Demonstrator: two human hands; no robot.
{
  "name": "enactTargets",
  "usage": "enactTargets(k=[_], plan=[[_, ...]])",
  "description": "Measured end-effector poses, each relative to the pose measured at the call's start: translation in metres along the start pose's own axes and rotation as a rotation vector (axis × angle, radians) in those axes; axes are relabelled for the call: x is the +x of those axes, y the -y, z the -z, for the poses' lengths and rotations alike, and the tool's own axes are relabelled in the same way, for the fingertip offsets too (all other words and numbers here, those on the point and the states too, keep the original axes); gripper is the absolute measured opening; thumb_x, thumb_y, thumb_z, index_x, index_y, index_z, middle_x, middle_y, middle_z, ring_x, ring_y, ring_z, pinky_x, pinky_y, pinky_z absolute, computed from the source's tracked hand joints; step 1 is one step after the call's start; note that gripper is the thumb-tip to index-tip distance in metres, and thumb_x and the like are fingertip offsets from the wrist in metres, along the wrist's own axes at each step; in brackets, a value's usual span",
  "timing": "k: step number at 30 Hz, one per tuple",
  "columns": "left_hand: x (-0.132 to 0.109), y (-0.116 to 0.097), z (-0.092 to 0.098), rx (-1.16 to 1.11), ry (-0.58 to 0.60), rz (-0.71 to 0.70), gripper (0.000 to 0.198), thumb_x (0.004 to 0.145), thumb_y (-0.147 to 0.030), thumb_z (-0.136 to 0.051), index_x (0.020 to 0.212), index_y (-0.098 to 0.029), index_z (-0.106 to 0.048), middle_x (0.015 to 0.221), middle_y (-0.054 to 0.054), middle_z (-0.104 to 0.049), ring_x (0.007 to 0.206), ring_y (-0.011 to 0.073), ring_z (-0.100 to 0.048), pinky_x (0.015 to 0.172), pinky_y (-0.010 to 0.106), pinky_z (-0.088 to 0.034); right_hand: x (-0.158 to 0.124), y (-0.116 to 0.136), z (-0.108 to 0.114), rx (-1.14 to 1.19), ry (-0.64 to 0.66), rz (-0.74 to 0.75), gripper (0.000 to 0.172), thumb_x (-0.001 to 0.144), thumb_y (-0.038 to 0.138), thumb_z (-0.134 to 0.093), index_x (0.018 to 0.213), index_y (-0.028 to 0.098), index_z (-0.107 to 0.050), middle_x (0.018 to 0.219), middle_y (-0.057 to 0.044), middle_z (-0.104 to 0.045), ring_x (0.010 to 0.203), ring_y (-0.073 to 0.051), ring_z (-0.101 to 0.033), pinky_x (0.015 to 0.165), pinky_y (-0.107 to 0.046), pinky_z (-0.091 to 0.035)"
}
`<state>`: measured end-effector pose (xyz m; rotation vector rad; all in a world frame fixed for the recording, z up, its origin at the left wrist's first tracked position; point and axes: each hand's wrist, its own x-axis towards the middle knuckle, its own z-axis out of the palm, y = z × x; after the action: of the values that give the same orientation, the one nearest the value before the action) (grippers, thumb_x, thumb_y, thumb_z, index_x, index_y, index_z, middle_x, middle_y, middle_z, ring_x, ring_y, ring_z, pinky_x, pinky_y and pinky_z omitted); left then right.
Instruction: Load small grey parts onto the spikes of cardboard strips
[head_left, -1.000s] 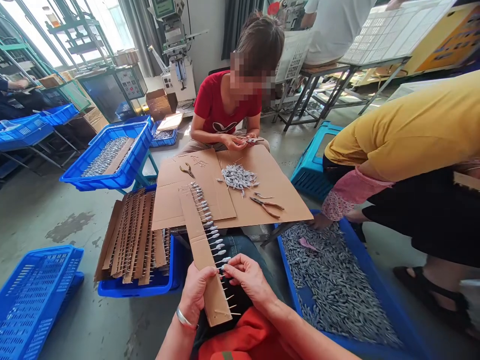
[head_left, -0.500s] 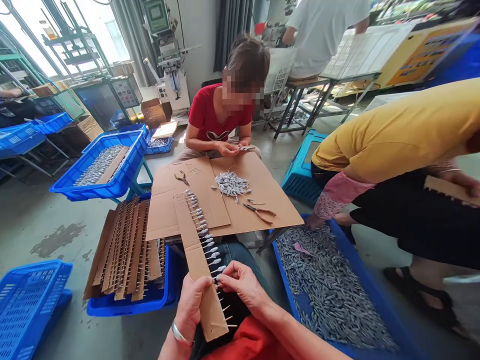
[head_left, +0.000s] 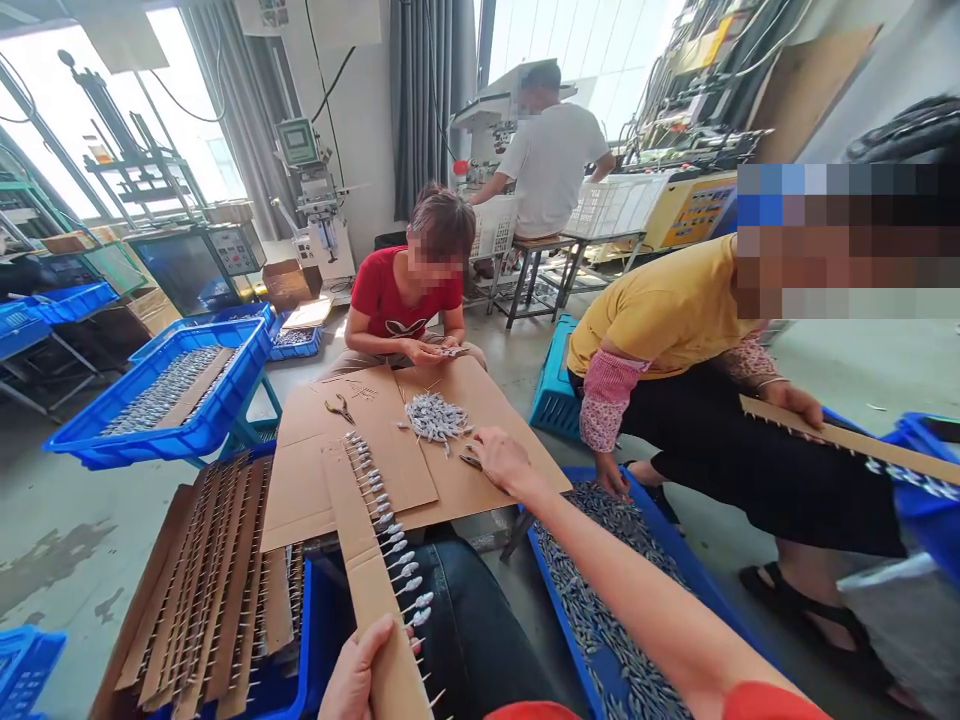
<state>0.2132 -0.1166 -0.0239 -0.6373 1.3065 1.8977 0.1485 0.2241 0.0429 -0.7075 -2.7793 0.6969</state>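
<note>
My left hand [head_left: 360,668] is closed round the lower part of a long cardboard strip [head_left: 358,540], thumb on its face. Toothpick-like sticks line the strip's right edge. The upper ones carry grey spindle-shaped pieces [head_left: 409,570]; the lowest sticks are bare. Over the cardboard-topped table, my right hand [head_left: 502,460] is closed with its fingers bunched downward, just right of a pile of grey pieces [head_left: 435,415]. What its fingertips hold, if anything, is hidden. Pliers [head_left: 471,462] lie by that hand, partly covered by it.
More pliers [head_left: 340,408] lie on the table [head_left: 300,490]. At the left, a blue crate [head_left: 311,640] bears stacked stick-lined strips. A blue tray [head_left: 540,560] of grey pieces stands at the right. One co-worker in red [head_left: 379,300] sits opposite; another in yellow [head_left: 660,310] leans over the tray.
My right hand has left the sticks on the strip and reached forward to the table beside the pile. My left hand still holds the strip. The view has shifted.
</note>
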Motion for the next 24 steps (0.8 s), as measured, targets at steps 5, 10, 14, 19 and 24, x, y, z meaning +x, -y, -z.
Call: enactTargets(k=[5, 10, 14, 19, 24], plan=[[-0.016, -0.007, -0.005, -0.062, 0.057, 0.096, 0.036, 0.086, -0.037, -0.069, 0.104, -0.006, -0.065, 0.083, 0.019, -0.078, 0.074, 0.0292, -0.076, 0.075, 0.041, -0.060, 0.028, 0.004, -0.008, 0.050, 0.117, 0.020, 0.009, 0.085, 0.018, -0.060, 0.081, 0.016, -0.069, 0.089, -0.012, -0.072, 0.088, -0.023, -0.065, 0.077, -0.028, -0.045], [-0.023, -0.004, -0.005, -0.062, 0.097, 0.117, 0.032, 0.085, -0.035, -0.071, 0.102, -0.009, -0.065, 0.087, 0.018, -0.079, 0.077, 0.0285, -0.076, 0.075, 0.040, -0.059, 0.000, 0.002, -0.008, 0.245, 0.078, 0.030, 0.025, 0.095, 0.029, -0.050, 0.099, 0.012, -0.068, 0.100, -0.016, -0.071, 0.093, -0.024, -0.065, 0.081, -0.033, -0.049], [-0.029, 0.000, -0.007, -0.024, 0.168, 0.028, 0.027, 0.072, -0.016, -0.081, 0.095, -0.011, -0.068, 0.091, 0.015, -0.079, 0.082, 0.0269, -0.075, 0.077, 0.037, -0.059, -0.082, 0.007, -0.021, 0.746, 0.168, -0.095, 0.041, 0.092, 0.054, -0.054, 0.097, 0.016, -0.067, 0.084, -0.008, -0.071, 0.074, -0.017, -0.066, 0.071, -0.030, -0.055], [-0.030, 0.000, -0.010, -0.018, 0.179, 0.053, 0.027, 0.071, -0.012, -0.079, 0.096, -0.009, -0.069, 0.094, 0.017, -0.079, 0.081, 0.0267, -0.076, 0.077, 0.036, -0.059, -0.190, 0.027, -0.057, 1.433, 0.412, -0.452, 0.044, 0.063, 0.051, -0.088, 0.083, 0.017, -0.070, 0.078, -0.001, -0.067, 0.072, -0.013, -0.065, 0.067, -0.024, -0.057], [-0.025, 0.002, -0.009, -0.026, 0.184, 0.044, 0.024, 0.072, -0.010, -0.077, 0.095, -0.007, -0.070, 0.093, 0.018, -0.079, 0.079, 0.0260, -0.075, 0.079, 0.037, -0.059, -0.224, 0.043, -0.078, 1.409, 0.355, -0.472, 0.045, 0.066, 0.054, -0.086, 0.084, 0.016, -0.072, 0.077, -0.002, -0.068, 0.073, -0.015, -0.067, 0.069, -0.026, -0.059]])
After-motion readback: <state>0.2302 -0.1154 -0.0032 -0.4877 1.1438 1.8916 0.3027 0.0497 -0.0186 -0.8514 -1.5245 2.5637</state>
